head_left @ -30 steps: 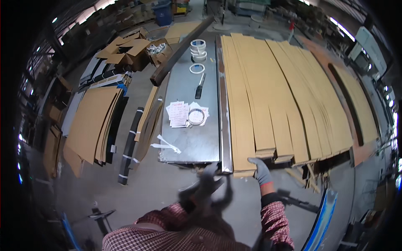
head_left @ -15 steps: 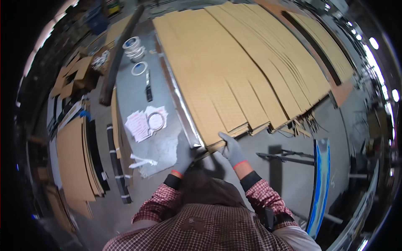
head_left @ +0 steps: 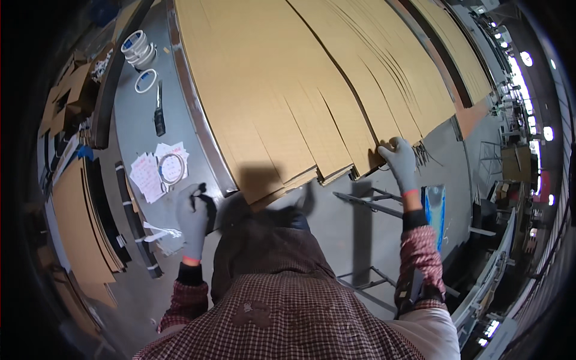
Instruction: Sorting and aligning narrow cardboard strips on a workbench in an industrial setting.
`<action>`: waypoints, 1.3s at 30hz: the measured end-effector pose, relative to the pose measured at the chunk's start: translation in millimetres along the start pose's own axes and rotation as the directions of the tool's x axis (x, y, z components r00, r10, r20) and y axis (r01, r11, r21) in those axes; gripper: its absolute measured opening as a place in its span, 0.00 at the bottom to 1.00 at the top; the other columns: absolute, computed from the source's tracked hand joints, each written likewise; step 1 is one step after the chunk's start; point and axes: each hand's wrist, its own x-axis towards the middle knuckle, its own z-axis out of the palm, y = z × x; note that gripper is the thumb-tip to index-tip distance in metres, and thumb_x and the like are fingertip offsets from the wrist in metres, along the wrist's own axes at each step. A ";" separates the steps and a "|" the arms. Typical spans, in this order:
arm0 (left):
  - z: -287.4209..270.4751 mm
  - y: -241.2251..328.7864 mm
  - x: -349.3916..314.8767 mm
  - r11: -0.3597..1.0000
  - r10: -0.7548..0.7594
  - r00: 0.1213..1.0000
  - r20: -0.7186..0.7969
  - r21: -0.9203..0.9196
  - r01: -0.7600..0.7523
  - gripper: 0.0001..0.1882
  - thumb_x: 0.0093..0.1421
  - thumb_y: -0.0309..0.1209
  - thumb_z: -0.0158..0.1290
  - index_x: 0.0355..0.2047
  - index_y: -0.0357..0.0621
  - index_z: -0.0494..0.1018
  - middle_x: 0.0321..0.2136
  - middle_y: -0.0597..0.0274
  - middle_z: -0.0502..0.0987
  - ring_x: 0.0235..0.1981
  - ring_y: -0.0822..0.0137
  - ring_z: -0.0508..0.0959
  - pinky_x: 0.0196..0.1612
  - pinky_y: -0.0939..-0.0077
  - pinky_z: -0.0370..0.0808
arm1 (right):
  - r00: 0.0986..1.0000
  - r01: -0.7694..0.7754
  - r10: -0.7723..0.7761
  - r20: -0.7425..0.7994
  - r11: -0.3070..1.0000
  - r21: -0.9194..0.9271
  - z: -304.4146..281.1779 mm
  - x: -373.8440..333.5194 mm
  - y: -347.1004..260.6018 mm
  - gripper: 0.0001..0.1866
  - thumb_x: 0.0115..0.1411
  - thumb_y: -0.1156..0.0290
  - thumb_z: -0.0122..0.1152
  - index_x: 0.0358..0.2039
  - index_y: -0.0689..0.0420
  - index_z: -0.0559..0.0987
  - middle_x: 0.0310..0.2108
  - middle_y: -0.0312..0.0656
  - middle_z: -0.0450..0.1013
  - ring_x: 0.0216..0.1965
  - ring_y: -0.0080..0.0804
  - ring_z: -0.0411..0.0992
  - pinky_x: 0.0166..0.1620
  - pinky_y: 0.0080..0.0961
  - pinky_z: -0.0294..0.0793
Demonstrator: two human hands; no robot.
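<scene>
Layered cardboard sheets point(head_left: 258, 90) lie across the table, their near ends stepped and uneven. My right hand point(head_left: 400, 165), in a grey glove, has its fingers curled at the near edge of these sheets, right of the middle, with the fingertips on the cardboard. My left hand point(head_left: 193, 219), gloved too, is raised beside the table's near left corner. Its dark-palmed fingers are bent but apart, and nothing shows in them. Close to it are paper slips point(head_left: 146, 177) with a tape roll point(head_left: 171, 168) on top.
A black-handled knife point(head_left: 159, 117), a loose tape ring point(head_left: 145, 81) and stacked tape rolls point(head_left: 137, 48) lie on the table's left side. Cardboard panels point(head_left: 78, 222) stand at the left. A metal stand point(head_left: 375, 204) and a blue panel point(head_left: 435, 210) are at the right.
Both hands were together at the stack's near left corner. The left has let go and moved left; the right has moved right along the cardboard edge. The view has shifted.
</scene>
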 end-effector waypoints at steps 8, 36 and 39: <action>112.8 148.9 -27.3 0.914 0.376 0.921 -0.105 -0.120 -0.387 0.10 0.58 0.18 0.53 0.41 0.37 0.75 0.36 0.56 0.79 0.36 0.62 0.80 0.40 0.73 0.76 | 0.781 -0.034 0.089 0.618 0.994 -0.100 4.3 55.4 35.9 0.20 0.45 0.58 0.68 0.31 0.61 0.79 0.32 0.51 0.76 0.35 0.48 0.76 0.40 0.39 0.75; 369.7 225.5 8.5 0.423 -0.157 0.784 0.601 -0.676 0.603 0.21 0.64 0.44 0.53 0.47 0.40 0.70 0.40 0.60 0.73 0.42 0.66 0.74 0.51 0.70 0.71 | 0.785 0.373 -0.254 0.565 0.922 -0.104 -35.4 85.0 34.4 0.18 0.47 0.66 0.62 0.40 0.57 0.75 0.28 0.53 0.76 0.34 0.55 0.76 0.38 0.46 0.75; 372.2 210.6 15.2 0.325 -0.046 0.799 0.600 -0.748 0.580 0.25 0.65 0.45 0.51 0.51 0.35 0.68 0.47 0.51 0.73 0.52 0.58 0.73 0.59 0.61 0.68 | 0.770 0.352 -0.262 0.581 0.935 -0.045 -43.7 92.4 31.9 0.14 0.48 0.65 0.60 0.34 0.57 0.75 0.29 0.55 0.76 0.35 0.56 0.75 0.39 0.48 0.75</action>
